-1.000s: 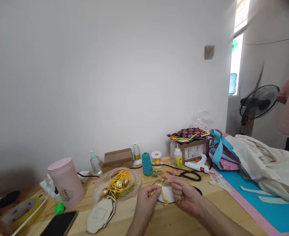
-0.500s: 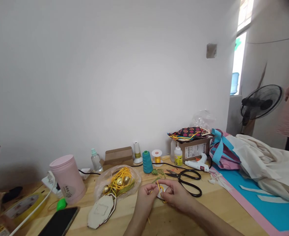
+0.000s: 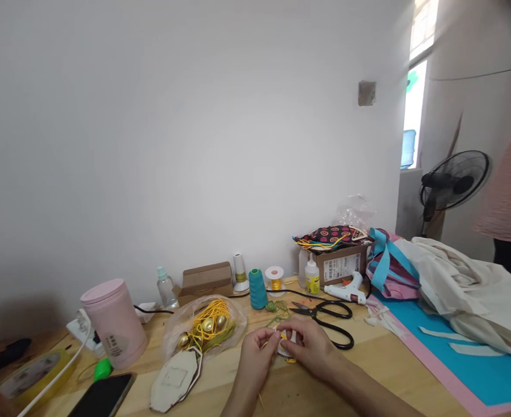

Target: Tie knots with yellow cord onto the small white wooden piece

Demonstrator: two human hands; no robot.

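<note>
My left hand (image 3: 257, 352) and my right hand (image 3: 312, 347) meet low in the middle of the view, just above the table. Both are closed, fingertips almost touching, pinching a yellow cord (image 3: 283, 335). A small white piece (image 3: 288, 346) shows between them, mostly covered by my fingers, with more yellow at its lower edge. A loose cord end hangs below my left hand. Black-handled scissors (image 3: 342, 337) lie just beyond my right hand. Left of my hands, a clear plastic bag (image 3: 168, 333) holds yellow cords and gold bells (image 3: 208, 324). White octagonal pieces (image 3: 175, 379) lie before it.
Behind stand a teal thread cone (image 3: 258, 289), a yellow thread spool (image 3: 275, 281), a glue bottle (image 3: 312, 277) and a white glue gun (image 3: 346, 291). At left are a pink cup (image 3: 116, 324) and a phone (image 3: 103, 397). Cloth (image 3: 463, 295) covers the right side. A person (image 3: 509, 185) stands far right.
My fingertips have drawn closer together, and the cord strand that stood up between them is now lower. The whole view has shifted slightly.
</note>
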